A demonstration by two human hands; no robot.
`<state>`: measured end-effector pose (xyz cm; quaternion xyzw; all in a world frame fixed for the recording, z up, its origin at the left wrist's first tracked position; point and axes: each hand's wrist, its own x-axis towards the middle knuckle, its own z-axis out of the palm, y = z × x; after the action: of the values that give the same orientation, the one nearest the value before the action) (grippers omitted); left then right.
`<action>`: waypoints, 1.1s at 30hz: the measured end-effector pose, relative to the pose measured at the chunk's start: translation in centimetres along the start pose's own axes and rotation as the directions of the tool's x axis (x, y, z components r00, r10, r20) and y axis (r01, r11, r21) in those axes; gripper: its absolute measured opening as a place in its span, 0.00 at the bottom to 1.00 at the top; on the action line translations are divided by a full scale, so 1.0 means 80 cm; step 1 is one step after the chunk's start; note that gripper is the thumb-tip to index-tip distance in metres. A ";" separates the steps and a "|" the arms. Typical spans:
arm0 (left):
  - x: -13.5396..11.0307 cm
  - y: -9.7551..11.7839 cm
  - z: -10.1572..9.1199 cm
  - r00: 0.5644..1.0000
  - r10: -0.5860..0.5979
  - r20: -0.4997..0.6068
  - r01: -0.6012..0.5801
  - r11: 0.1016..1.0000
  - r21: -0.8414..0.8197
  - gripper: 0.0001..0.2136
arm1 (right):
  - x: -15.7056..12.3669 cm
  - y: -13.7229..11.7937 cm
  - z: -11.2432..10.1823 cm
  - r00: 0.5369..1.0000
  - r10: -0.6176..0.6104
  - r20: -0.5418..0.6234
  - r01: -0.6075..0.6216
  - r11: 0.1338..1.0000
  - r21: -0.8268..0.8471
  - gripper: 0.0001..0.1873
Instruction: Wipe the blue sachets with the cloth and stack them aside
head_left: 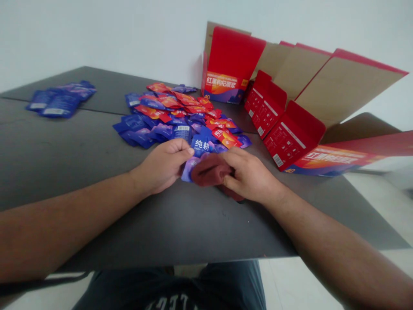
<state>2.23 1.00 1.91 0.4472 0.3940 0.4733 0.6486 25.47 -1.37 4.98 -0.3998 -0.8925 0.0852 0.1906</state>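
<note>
Between finger and thumb, my left hand (166, 165) grips the edge of a blue and purple sachet (189, 168), tilted above the front of the table. My right hand (250, 172) is closed on a bunched brown cloth (209, 171), which lies against the sachet and covers part of it. Just beyond both hands is a pile of blue sachets (135, 123) mixed with red and orange sachets (185, 99). One blue sachet with white lettering (201, 145) shows right behind the held one.
A smaller group of blue sachets (60, 100) lies at the far left of the dark table (155, 232). Open red cartons stand on the right: one at the back (226, 84), others (290, 137) nearer, their flaps raised. A pale wall is behind.
</note>
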 end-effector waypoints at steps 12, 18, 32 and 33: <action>0.000 0.000 0.000 1.000 -0.012 -0.002 0.012 0.999 -0.030 0.11 | 0.000 0.001 0.000 0.994 0.088 -0.071 -0.089 0.996 -0.014 0.06; 0.000 0.001 0.001 1.000 0.001 -0.005 -0.001 1.000 0.026 0.10 | 0.000 -0.001 0.001 1.000 -0.002 0.004 0.002 1.000 0.002 0.08; 0.000 -0.007 -0.004 0.999 0.007 0.039 -0.009 0.999 0.039 0.11 | 0.002 0.003 0.000 0.980 0.117 -0.163 -0.126 0.991 -0.050 0.04; 0.000 -0.009 -0.005 0.999 0.019 0.046 -0.021 0.999 0.050 0.11 | 0.001 0.002 0.001 0.989 0.080 -0.126 -0.086 0.995 -0.045 0.04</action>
<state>2.06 1.02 1.12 0.4779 0.3866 0.4595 0.6411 25.47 -1.19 4.92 -0.4460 -0.8632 0.0457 0.2321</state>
